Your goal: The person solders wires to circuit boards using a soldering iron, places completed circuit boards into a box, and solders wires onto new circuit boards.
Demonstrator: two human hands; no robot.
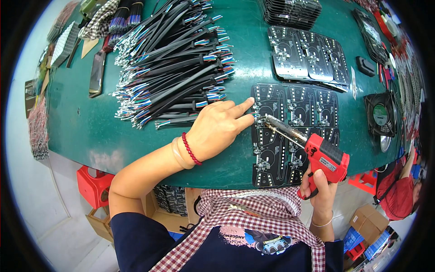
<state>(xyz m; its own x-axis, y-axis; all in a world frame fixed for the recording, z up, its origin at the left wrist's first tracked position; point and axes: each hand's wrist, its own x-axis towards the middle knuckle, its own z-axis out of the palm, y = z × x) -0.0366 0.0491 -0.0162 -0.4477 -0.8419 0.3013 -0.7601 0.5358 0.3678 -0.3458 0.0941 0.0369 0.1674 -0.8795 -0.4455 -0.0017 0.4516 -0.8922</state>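
Observation:
My right hand [320, 186] is wrapped round the handle of a red and black soldering gun [327, 158]. Its metal barrel points left, with the tip over the left edge of a black circuit board panel [312, 97]. Beside that tip is my left hand [218, 124], palm down. One of its fingers stretches onto the panel's edge, while another bends close to the tip; the thumb is hidden underneath, as is whatever it may pinch. A second black panel [271, 174] lies against the near side of the first.
Left of the boards is a large pile of black sleeved cables [176, 68] with coloured wire ends. More panels [308, 54] are stacked beyond, near a tall board stack [290, 12]. A fan [379, 114] stands at right, a phone [97, 72] lies at left, and red stools [93, 183] flank the green table [90, 131].

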